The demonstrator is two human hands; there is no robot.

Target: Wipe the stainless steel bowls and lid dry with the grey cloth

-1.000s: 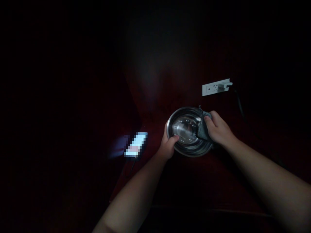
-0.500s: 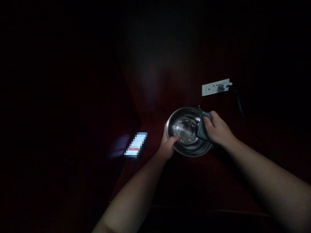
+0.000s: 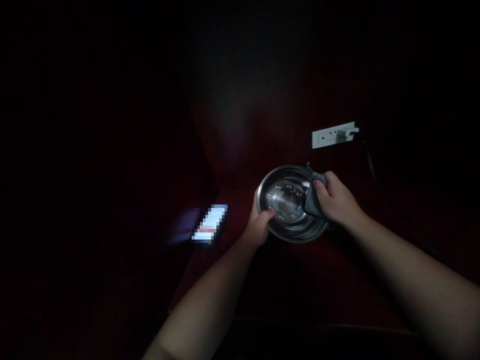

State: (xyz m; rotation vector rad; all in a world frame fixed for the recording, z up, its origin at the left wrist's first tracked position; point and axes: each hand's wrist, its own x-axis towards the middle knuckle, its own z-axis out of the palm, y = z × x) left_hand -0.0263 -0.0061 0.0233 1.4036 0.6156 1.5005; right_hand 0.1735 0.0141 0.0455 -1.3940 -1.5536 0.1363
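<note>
A shiny stainless steel bowl is tilted so that its inside faces me. My left hand grips its left rim, thumb inside and fingers behind the wall. At the right rim, my right hand is closed on a grey-green cloth. The cloth lies folded over the rim, partly against the inner wall, with a small corner sticking up at the top. Fingers of the right hand behind the bowl are hidden.
A lit phone, its screen pixelated, stands left of the bowl with a thin cable below. On the dark reddish wall behind is a white socket panel with a plugged-in adapter and dark cord. A table edge runs along the front.
</note>
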